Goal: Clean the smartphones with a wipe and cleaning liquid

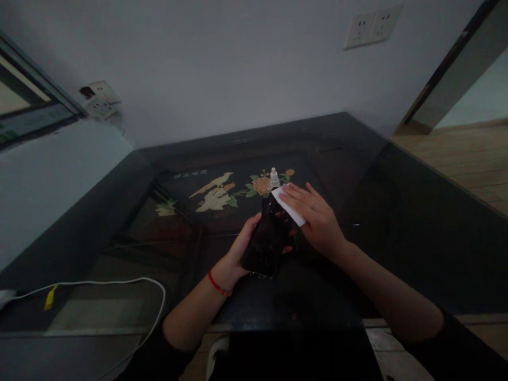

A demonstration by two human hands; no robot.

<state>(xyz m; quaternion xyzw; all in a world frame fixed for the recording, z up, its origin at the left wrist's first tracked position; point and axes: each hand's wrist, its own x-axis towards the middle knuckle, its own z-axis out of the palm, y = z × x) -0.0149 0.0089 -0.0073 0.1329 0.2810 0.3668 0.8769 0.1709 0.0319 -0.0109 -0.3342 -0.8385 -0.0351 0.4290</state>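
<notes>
A black smartphone [264, 246] lies tilted in my left hand [242, 243], with the thumb along its left edge and fingertips showing at its right edge. My right hand [317, 214] has a folded white cloth [291, 206] under its fingers, at the phone's upper right end. Whether the cloth touches the glass there I cannot tell. Just beyond the phone stands a small clear bottle [274, 180] with a white cap. A red cord bracelet circles my left wrist, and a ring is on my right hand.
The dark glossy table [381, 211] carries a painted bird-and-flower design [216, 193]. A white cable [107, 281] with a yellow tag [50, 298] runs along its front left. Wall sockets [373, 26] are at the upper right, and more sockets [101, 100] sit by the window.
</notes>
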